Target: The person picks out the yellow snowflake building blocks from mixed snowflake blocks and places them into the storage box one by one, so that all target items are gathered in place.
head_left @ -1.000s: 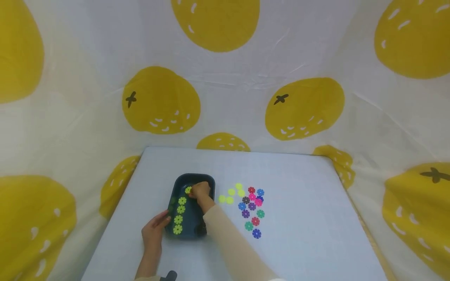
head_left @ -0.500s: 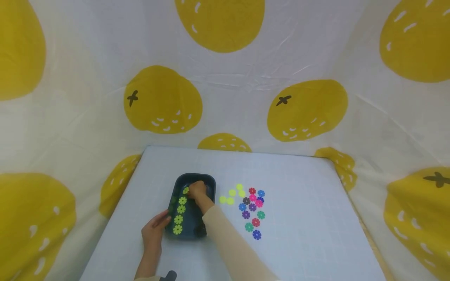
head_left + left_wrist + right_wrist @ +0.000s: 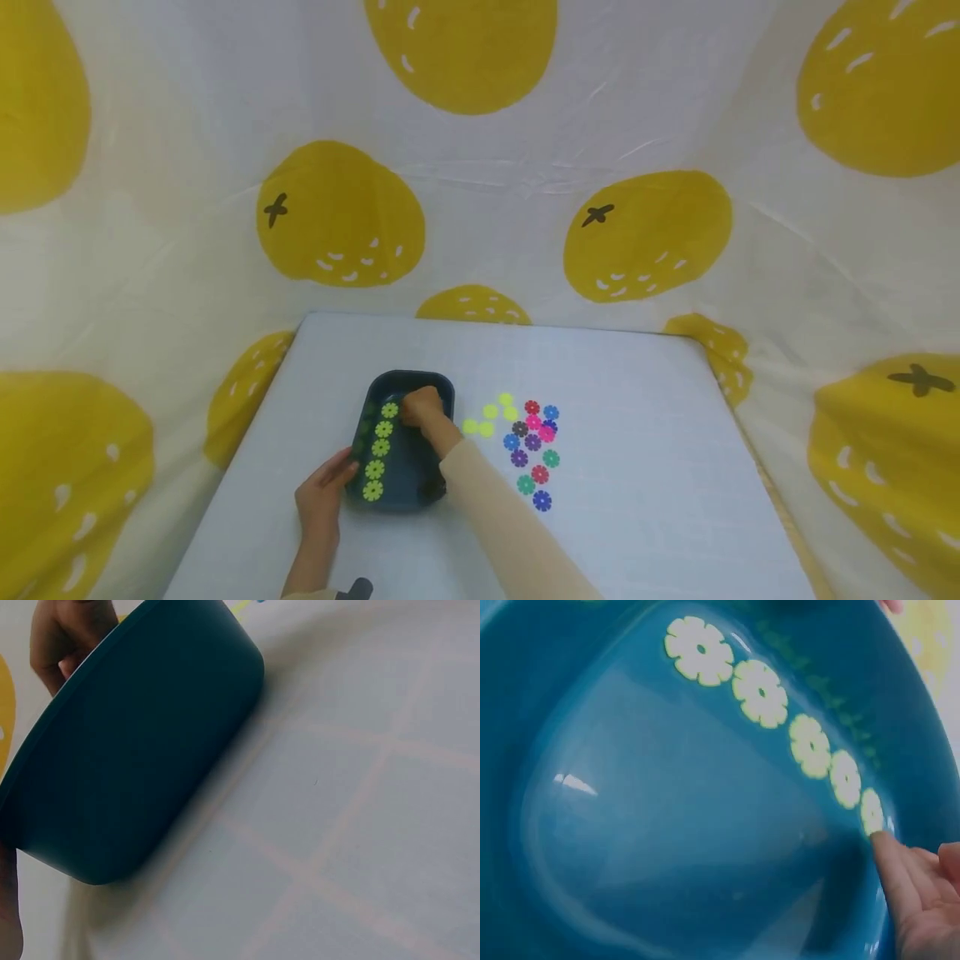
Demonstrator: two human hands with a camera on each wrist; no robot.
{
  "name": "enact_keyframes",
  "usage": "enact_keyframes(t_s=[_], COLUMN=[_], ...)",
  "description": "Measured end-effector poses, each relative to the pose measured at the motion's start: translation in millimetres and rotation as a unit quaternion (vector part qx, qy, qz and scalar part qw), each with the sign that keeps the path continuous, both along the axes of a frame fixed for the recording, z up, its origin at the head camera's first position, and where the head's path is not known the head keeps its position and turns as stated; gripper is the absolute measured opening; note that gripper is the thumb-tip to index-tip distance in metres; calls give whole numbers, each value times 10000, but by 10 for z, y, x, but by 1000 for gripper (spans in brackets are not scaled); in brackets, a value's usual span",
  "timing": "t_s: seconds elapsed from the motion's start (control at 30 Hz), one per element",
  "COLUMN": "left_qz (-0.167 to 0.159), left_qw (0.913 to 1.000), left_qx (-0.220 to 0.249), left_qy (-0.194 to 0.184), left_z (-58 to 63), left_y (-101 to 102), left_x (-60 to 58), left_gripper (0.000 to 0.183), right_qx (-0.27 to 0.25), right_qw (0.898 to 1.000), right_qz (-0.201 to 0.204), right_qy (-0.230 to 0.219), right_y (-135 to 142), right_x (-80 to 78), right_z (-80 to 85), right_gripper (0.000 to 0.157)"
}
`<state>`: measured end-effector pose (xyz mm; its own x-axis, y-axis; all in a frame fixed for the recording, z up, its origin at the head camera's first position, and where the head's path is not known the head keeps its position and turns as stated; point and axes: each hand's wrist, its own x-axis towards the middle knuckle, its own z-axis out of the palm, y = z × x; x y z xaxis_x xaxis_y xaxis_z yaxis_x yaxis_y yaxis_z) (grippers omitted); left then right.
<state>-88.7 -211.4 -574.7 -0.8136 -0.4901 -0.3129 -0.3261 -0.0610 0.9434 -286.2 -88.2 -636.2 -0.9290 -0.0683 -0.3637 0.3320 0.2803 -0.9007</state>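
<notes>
A dark blue-green tray [image 3: 405,500] stands on the table, left of its middle. Several yellow-green flower-shaped discs [image 3: 381,447] lie inside it in a row along the left wall. My left hand [image 3: 318,496] holds the tray's left side near the rim; only a sliver of its fingers [image 3: 7,900] shows in the left wrist view. My right hand [image 3: 423,408] is inside the tray at its far end. In the right wrist view its extended index finger [image 3: 889,859] touches the edge of the last disc [image 3: 871,812] in the row.
Just right of the tray lie several loose yellow discs [image 3: 487,412]. Beyond them spreads a group of red, pink, blue, purple, green and dark flower discs [image 3: 532,442]. A white cloth with yellow fruit prints [image 3: 345,212] hangs around the table [image 3: 637,467].
The farthest disc in the tray has slid left, into line with the others, and my right hand has shifted slightly with it. My left hand stays at the tray's side.
</notes>
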Motion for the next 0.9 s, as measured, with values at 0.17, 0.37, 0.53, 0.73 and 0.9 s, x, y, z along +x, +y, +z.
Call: enact_keyframes(t_s=[0.17, 0.37, 0.53, 0.73, 0.9], left_qz=[68, 215, 325, 281, 212], left_qw=[10000, 9997, 9994, 9993, 9996], left_qx=[-27, -115, -143, -201, -125], left_qy=[-41, -12, -36, -131, -99], left_z=[3, 2, 0, 4, 38], left_y=[8, 40, 41, 27, 36], left_x=[-7, -26, -41, -55, -40], left_gripper=[43, 42, 43, 42, 44], right_qx=[-906, -1638, 249, 2871, 3296], right_qw=[9944, 9852, 9905, 9412, 9320], right_qz=[-368, -477, -748, -737, -308], right_qy=[-399, -135, 1125, 1623, 1475], right_y=[327, 890, 1434, 1914, 2020], right_x=[406, 559, 418, 405, 428], right_z=[867, 1463, 1135, 840, 691], right_gripper=[30, 27, 18, 18, 19])
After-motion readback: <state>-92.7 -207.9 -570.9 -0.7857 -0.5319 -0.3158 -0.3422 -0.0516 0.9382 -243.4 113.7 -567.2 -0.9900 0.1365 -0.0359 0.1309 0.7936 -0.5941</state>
